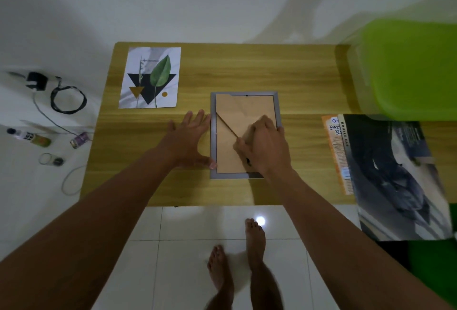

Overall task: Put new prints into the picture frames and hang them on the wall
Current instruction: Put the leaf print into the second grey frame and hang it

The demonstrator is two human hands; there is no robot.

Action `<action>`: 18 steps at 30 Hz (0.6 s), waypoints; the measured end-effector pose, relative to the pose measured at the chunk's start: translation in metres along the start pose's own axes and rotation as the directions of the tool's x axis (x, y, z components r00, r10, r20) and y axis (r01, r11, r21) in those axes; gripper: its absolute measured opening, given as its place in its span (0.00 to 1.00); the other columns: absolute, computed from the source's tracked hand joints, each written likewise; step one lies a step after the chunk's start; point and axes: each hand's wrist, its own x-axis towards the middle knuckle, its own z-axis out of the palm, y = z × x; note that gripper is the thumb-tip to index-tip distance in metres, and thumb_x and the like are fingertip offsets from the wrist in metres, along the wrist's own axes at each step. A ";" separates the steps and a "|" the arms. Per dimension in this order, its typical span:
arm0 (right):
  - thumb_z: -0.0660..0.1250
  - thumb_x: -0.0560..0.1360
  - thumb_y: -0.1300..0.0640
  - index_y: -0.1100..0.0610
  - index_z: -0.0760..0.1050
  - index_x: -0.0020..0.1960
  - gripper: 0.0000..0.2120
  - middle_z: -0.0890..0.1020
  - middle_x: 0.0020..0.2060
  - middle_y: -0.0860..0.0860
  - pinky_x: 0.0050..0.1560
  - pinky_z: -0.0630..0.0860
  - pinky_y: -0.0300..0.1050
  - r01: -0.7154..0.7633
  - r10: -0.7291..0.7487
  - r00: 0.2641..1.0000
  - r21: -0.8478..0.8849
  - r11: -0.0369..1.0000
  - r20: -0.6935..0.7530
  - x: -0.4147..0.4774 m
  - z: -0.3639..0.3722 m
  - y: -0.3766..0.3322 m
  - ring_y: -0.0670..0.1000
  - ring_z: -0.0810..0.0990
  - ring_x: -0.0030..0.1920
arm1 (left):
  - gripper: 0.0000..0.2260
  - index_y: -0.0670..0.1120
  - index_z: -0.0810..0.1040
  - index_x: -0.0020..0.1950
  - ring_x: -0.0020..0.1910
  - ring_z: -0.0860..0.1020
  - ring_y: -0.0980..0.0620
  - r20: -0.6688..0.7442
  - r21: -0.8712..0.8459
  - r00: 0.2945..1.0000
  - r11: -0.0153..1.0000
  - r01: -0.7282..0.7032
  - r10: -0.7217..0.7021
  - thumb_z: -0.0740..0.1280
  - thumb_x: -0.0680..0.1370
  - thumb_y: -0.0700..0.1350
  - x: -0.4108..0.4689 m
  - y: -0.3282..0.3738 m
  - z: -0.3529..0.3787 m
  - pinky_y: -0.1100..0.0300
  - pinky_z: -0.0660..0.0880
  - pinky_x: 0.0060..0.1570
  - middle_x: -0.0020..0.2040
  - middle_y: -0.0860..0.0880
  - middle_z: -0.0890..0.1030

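One face-down frame (232, 175) is braced by the wide-spread left hand (190, 139), its cardboard stand (243, 114) pinched by the right hand (265, 146).

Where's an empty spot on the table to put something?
Bare wood: between the picture frame and the orange leaflet, and the far edge right of the leaf print. Crowded at the frame: left hand, right hand.

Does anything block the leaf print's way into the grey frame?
Yes. The brown cardboard backing board fills the grey picture frame, with the right hand curled on it. The white leaf print lies apart, beyond the open left hand.
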 end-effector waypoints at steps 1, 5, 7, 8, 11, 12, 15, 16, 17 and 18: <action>0.65 0.77 0.45 0.62 0.72 0.57 0.21 0.74 0.59 0.58 0.64 0.69 0.59 -0.017 0.017 1.000 0.030 0.999 0.005 0.000 -0.002 -0.001 0.57 0.70 0.62 | 0.61 0.52 0.37 0.79 0.78 0.38 0.46 0.002 0.000 1.000 1.000 -0.004 0.004 0.70 0.61 0.74 0.000 0.000 0.000 0.32 0.44 0.72 0.80 0.51 0.38; 0.65 0.76 0.44 0.62 0.71 0.58 0.22 0.74 0.56 0.57 0.61 0.72 0.59 -0.030 0.029 1.000 0.052 0.998 0.011 -0.001 -0.004 -0.004 0.58 0.70 0.61 | 0.60 0.52 0.38 0.79 0.78 0.38 0.46 0.007 -0.016 1.000 1.000 -0.007 0.007 0.70 0.61 0.73 -0.001 -0.001 -0.001 0.32 0.44 0.72 0.80 0.51 0.37; 0.66 0.76 0.42 0.62 0.71 0.60 0.25 0.74 0.60 0.58 0.64 0.72 0.59 -0.036 0.035 0.999 0.049 0.998 0.025 -0.002 -0.003 -0.004 0.58 0.69 0.64 | 0.60 0.51 0.38 0.80 0.78 0.37 0.46 0.004 -0.018 1.000 1.000 -0.007 0.007 0.70 0.62 0.73 -0.001 -0.001 -0.001 0.32 0.44 0.72 0.80 0.51 0.37; 0.65 0.77 0.42 0.62 0.71 0.61 0.25 0.73 0.61 0.58 0.65 0.71 0.59 -0.034 0.033 0.999 0.047 0.998 0.029 -0.003 -0.003 -0.003 0.58 0.69 0.65 | 0.60 0.52 0.38 0.80 0.78 0.37 0.46 0.004 -0.021 1.000 1.000 -0.006 0.006 0.70 0.62 0.73 -0.001 -0.001 -0.001 0.32 0.43 0.72 0.80 0.51 0.37; 0.63 0.79 0.44 0.63 0.72 0.60 0.22 0.74 0.59 0.59 0.64 0.70 0.58 -0.007 0.007 1.000 0.011 1.000 0.031 -0.003 -0.005 0.000 0.58 0.70 0.62 | 0.59 0.53 0.38 0.79 0.78 0.37 0.47 0.000 -0.024 1.000 1.000 -0.005 0.005 0.70 0.62 0.73 -0.002 -0.002 0.002 0.32 0.42 0.72 0.80 0.52 0.37; 0.63 0.80 0.44 0.64 0.72 0.60 0.23 0.74 0.59 0.59 0.64 0.70 0.58 -0.006 0.006 0.999 0.003 1.000 0.036 -0.003 -0.007 -0.001 0.59 0.71 0.61 | 0.59 0.53 0.38 0.79 0.78 0.37 0.47 -0.001 -0.029 1.000 1.000 -0.007 0.007 0.70 0.62 0.73 -0.002 -0.001 0.002 0.33 0.42 0.72 0.80 0.52 0.37; 0.63 0.79 0.44 0.64 0.71 0.60 0.23 0.75 0.54 0.58 0.62 0.70 0.57 -0.002 0.003 0.999 -0.002 1.000 0.047 0.000 -0.009 -0.003 0.58 0.72 0.57 | 0.60 0.56 0.35 0.79 0.78 0.37 0.47 -0.008 -0.064 1.000 0.998 -0.007 0.007 0.71 0.61 0.72 -0.003 0.000 0.002 0.33 0.42 0.72 0.80 0.52 0.38; 0.63 0.79 0.44 0.64 0.71 0.59 0.23 0.75 0.53 0.57 0.62 0.70 0.56 -0.002 0.002 0.999 -0.003 1.000 0.053 0.001 -0.010 -0.003 0.58 0.73 0.56 | 0.60 0.57 0.35 0.78 0.78 0.37 0.47 -0.008 -0.067 1.000 0.998 -0.006 0.006 0.71 0.61 0.72 -0.003 0.000 0.001 0.33 0.42 0.72 0.80 0.52 0.38; 0.63 0.79 0.44 0.63 0.71 0.58 0.22 0.75 0.52 0.57 0.62 0.70 0.56 -0.007 0.006 0.998 0.005 1.000 0.059 0.002 -0.011 -0.003 0.58 0.73 0.55 | 0.59 0.57 0.35 0.78 0.78 0.37 0.47 -0.006 -0.064 1.000 0.998 -0.006 0.006 0.71 0.61 0.72 -0.002 0.000 0.000 0.32 0.42 0.72 0.80 0.52 0.38; 0.64 0.78 0.44 0.63 0.70 0.58 0.22 0.75 0.51 0.56 0.62 0.70 0.57 -0.015 0.014 0.998 0.018 1.000 0.067 0.003 -0.013 -0.003 0.58 0.72 0.55 | 0.59 0.58 0.35 0.78 0.78 0.37 0.47 -0.004 -0.059 1.000 0.998 -0.006 0.006 0.71 0.61 0.72 -0.002 0.000 -0.001 0.32 0.42 0.72 0.80 0.52 0.38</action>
